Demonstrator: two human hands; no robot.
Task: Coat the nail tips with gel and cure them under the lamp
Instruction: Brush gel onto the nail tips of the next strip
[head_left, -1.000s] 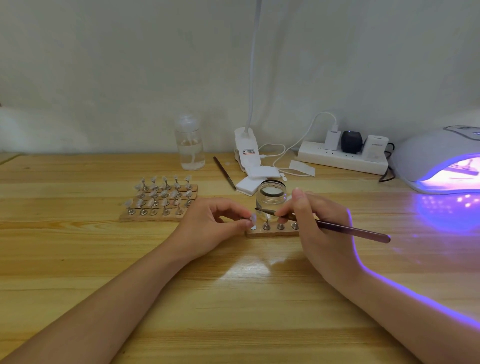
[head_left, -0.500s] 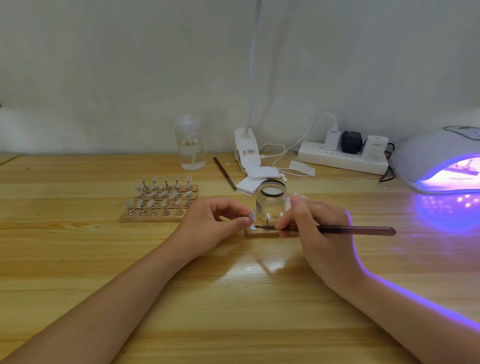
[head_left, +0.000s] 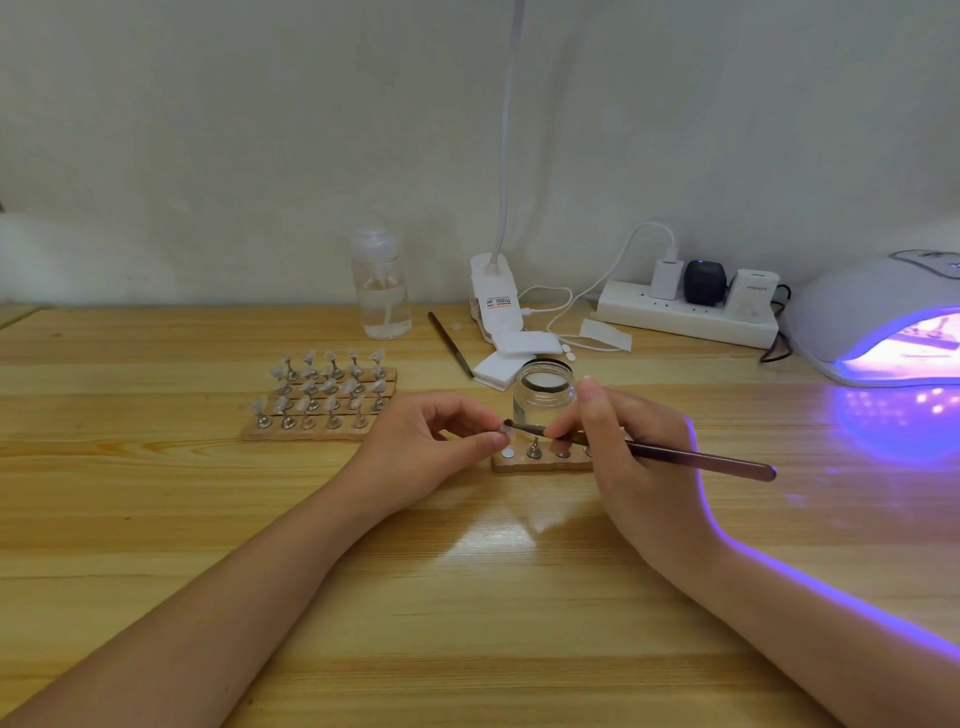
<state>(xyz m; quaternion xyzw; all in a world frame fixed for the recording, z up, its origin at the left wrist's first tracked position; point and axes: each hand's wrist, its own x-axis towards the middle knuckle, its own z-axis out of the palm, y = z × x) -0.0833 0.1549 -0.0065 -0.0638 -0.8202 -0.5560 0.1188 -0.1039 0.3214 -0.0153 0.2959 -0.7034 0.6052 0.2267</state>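
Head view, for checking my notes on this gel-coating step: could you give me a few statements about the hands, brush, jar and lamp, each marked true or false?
1. The right hand holds a brush whose tip meets the nail tip pinched by the left hand. True.
2. The glass jar has its lid screwed on. False: its mouth is open, no lid on it.
3. The curing lamp at the right glows violet. True.
4. The large holder block at the left is bare. False: it carries rows of nail tips on stands.
5. A second brush lies on the table behind the jar. True.
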